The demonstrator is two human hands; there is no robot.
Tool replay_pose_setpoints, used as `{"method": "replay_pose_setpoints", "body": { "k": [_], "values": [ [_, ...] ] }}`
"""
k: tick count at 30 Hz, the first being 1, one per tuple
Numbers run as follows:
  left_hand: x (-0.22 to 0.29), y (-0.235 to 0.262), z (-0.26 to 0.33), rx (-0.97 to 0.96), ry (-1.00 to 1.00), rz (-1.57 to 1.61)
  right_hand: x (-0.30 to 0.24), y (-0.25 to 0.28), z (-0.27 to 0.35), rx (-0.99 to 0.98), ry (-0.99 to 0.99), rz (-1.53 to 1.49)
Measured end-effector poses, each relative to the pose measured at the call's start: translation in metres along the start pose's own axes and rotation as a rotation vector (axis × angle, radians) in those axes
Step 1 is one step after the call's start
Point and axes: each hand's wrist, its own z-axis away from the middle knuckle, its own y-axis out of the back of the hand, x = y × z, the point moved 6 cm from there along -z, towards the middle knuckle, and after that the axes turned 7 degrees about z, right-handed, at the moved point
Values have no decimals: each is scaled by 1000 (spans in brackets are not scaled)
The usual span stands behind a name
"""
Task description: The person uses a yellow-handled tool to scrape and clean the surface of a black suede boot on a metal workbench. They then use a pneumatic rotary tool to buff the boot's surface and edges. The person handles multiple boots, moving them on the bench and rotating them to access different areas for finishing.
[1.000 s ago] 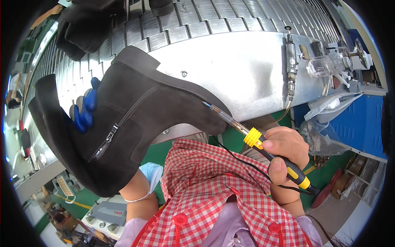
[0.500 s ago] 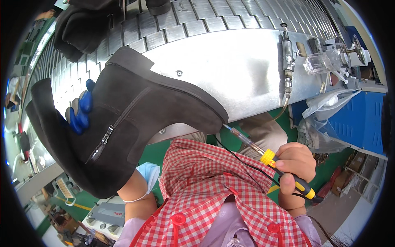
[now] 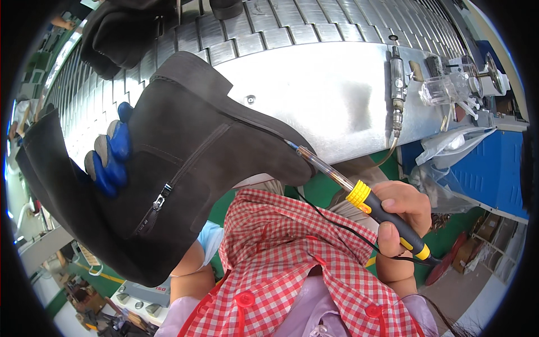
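Note:
A dark suede boot (image 3: 185,140) lies on its side in the air, its zipper facing up and its toe to the right. My left hand (image 3: 112,151), in a blue-tipped glove, grips it by the shaft; the palm is hidden behind the suede. Bare fingers of my right hand (image 3: 403,216) are wrapped round a yellow-and-black soldering iron (image 3: 387,210), whose cable trails away from the handle's end. Its thin metal tip meets the boot near the seam between upper and sole, towards the toe.
Behind the boot stands a steel bench (image 3: 320,95) beside a slatted metal conveyor (image 3: 269,25). More dark boots (image 3: 120,36) stand at the far left. A pneumatic tool (image 3: 397,84) with a hose and a clear plastic container (image 3: 441,90) lie on the right, near a blue cabinet (image 3: 488,168).
The iron's tip has moved up and left, from the toe end to farther along the sole seam. The boot has tilted slightly and come a little closer.

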Motion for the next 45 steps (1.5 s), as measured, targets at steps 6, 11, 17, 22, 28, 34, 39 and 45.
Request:
{"method": "replay_pose_setpoints", "body": {
  "k": [6, 11, 17, 22, 28, 34, 39, 45],
  "values": [
    [3, -9, 3, 26, -7, -106, 3, -4, -2, -15, 10, 4],
    [6, -16, 6, 74, -29, -272, 6, -7, -7, -27, -5, -15],
    [13, -24, 14, 157, -55, -608, 1, -1, -9, -54, -25, 89],
    [23, -27, 20, 222, -31, -1057, -3, 19, 3, -41, -53, 84],
    [26, -24, 26, 217, 26, -1436, -5, 5, -12, 2, -5, -12],
    [19, -22, 22, 177, 70, -1601, 3, -6, -22, -29, 44, 20],
    [15, -20, 22, 143, 111, -1695, 4, -7, -23, -73, 36, 39],
    [18, -21, 21, 96, 197, -1848, 7, 8, -12, -112, 82, 94]
  ]
}}
